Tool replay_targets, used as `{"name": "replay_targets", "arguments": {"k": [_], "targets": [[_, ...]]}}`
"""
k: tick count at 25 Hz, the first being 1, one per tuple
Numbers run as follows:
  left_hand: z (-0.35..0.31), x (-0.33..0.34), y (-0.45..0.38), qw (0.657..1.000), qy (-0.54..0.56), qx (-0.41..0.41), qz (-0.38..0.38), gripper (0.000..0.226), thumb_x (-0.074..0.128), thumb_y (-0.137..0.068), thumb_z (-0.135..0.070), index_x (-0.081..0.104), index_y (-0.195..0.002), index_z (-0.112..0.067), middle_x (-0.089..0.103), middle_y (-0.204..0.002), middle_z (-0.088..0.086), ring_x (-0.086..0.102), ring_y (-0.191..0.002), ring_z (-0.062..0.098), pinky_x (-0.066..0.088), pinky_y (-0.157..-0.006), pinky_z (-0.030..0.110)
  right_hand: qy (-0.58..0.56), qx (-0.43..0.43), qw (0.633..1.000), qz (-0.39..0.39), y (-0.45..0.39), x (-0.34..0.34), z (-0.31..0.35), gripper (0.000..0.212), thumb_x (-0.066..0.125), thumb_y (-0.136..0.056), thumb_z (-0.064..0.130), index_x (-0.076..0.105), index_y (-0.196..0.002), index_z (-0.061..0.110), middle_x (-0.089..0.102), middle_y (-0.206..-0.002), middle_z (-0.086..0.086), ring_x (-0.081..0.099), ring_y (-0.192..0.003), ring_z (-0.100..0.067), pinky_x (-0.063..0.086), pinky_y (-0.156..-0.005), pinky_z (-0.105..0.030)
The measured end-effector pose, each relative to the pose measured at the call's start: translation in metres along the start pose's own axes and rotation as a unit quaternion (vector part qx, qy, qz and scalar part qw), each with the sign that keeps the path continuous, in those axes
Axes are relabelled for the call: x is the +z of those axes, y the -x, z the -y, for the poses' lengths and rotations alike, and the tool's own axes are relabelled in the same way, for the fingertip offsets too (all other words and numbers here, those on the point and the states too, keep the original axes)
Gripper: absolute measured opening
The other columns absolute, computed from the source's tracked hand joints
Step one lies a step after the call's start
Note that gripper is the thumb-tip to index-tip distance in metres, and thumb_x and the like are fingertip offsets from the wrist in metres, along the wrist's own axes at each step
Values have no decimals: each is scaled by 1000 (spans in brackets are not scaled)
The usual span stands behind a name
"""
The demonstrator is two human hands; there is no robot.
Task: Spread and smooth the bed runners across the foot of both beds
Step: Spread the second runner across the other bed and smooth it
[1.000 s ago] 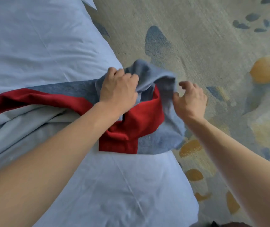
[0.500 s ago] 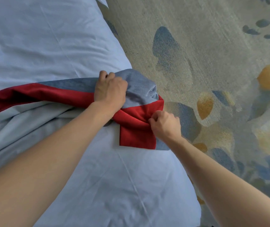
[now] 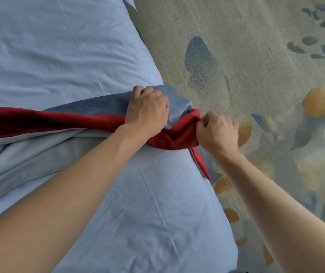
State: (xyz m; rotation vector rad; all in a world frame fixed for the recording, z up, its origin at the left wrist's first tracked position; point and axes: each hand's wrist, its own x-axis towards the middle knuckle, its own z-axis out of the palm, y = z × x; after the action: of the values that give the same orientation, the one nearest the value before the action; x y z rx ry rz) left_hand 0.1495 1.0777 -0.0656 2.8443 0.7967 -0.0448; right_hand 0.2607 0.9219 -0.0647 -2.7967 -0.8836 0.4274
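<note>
You had both hands bunched on one end of the bed runner [image 3: 90,113], right at the bed's side edge. Your left hand [image 3: 147,111] was curled over the blue-grey face, clamping it down on the white bedding [image 3: 138,203]; I judge that anchored the strip so it would not slide while the other hand worked. Just beside it, toward the floor, your right hand [image 3: 217,131] was fisted round the twisted red fold, probably to pull the crumpled end outward and open it.

Away from your grips, the runner trailed off across the mattress as a narrow band, red edge folded over the blue, not yet spread flat. Below your right fist a thin red tail hung past the bed edge toward the patterned carpet [image 3: 236,46].

What stood in your way: the end was rolled on itself between the two fists, and a rumpled ridge of sheet lay along the runner on the side nearer you. Only this one bed was in sight.
</note>
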Motion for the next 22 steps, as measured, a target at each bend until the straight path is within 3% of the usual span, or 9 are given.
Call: {"name": "replay_targets", "arguments": {"k": [2, 4, 7, 9, 11, 14, 16, 20, 22], "targets": [[5, -1, 10, 997, 58, 45, -19, 21, 51, -92, -37, 65, -92, -21, 65, -100, -2, 54, -103, 22, 30, -96, 38, 51, -60, 996, 37, 22, 13, 2, 30, 50, -84, 20, 64, -110, 17, 64, -108, -7, 56, -105, -31, 34, -102, -42], [9, -3, 25, 991, 84, 95, -40, 27, 54, -88, -45, 66, -90, -20, 64, -95, -2, 55, -97, 24, 34, -93, 39, 17, -159, 987, 34, 37, 21, 13, 37, 52, -80, 19, 64, -116, 20, 63, -109, -5, 56, -106, -31, 36, -101, -43], [24, 3, 62, 990, 32, 132, -42, 36, 59, -82, -52, 66, -97, -21, 62, -95, -1, 56, -93, 25, 39, -87, 40, -1, -265, 962, 63, 59, 35, 34, 38, 64, -75, 27, 65, -112, 21, 62, -106, 0, 56, -106, -27, 33, -107, -46], [47, 7, 81, 996, -19, 91, -7, 43, 67, -77, -49, 65, -107, -20, 62, -102, 1, 56, -96, 26, 38, -88, 40, 49, -262, 960, 84, 67, 43, 43, 35, 67, -79, 35, 63, -111, 23, 60, -105, 1, 54, -105, -26, 28, -112, -46], [64, 7, 90, 998, -48, 26, 14, 38, 71, -75, -38, 65, -107, -19, 62, -101, 4, 57, -94, 28, 37, -86, 40, 60, -254, 964, 53, 66, 47, 50, 21, 63, -85, 30, 65, -104, 21, 60, -97, -1, 56, -99, -28, 32, -108, -45], [64, 1, 97, 999, -21, 22, -35, 9, 68, -73, -18, 65, -81, -15, 60, -77, 6, 57, -74, 31, 39, -73, 42, -11, -258, 965, -52, 64, 40, 65, 10, 58, -85, 14, 67, -90, 16, 62, -85, -3, 57, -86, -29, 42, -92, -42], [52, 2, 112, 997, 2, 50, -55, 8, 69, -73, -15, 61, -74, -16, 57, -69, 7, 56, -67, 31, 39, -66, 41, -53, -262, 959, -99, 63, 34, 80, 12, 59, -83, 7, 67, -89, 14, 63, -85, -4, 56, -83, -28, 42, -87, -40], [19, 17, 168, 997, -3, 67, -44, 8, 75, -73, -19, 74, -80, -18, 66, -68, 3, 61, -64, 24, 44, -65, 34, -71, -299, 948, -83, 77, 32, 122, 16, 65, -81, 7, 70, -96, 10, 66, -90, -6, 59, -87, -29, 42, -98, -43], [23, 20, 190, 998, 18, 41, -50, 15, 74, -73, -19, 77, -87, -15, 71, -76, 6, 65, -73, 24, 49, -72, 34, -47, -329, 941, -60, 92, 39, 147, 18, 64, -82, 10, 71, -98, 11, 66, -91, -5, 59, -88, -27, 40, -105, -46]]}}
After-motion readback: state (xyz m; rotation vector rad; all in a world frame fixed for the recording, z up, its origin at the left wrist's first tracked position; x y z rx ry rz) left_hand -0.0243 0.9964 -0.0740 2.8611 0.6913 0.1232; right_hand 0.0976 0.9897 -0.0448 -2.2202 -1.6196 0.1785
